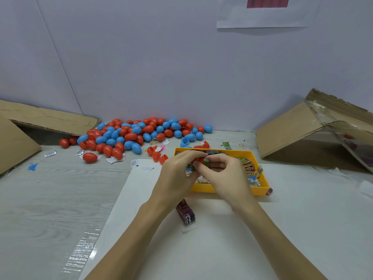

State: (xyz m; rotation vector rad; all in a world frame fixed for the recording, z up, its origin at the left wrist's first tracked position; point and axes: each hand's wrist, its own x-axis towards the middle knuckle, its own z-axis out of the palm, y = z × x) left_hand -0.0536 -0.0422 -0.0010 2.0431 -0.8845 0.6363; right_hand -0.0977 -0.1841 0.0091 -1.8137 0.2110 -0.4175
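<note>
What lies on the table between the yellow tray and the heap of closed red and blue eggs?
Head view: open red egg halves, a few white paper slips and a small pink toy lie between the yellow tray and the egg heap.

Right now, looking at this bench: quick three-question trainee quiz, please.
1. True or false: the left hand and right hand both grip the red egg half.
2. The yellow tray holds: A) colourful printed papers B) blue eggs C) scissors.
3. Fill in: the banded bundle lies on the white sheet nearest the ___ wrist.
Key: 1 true; 2 A; 3 left.
</note>
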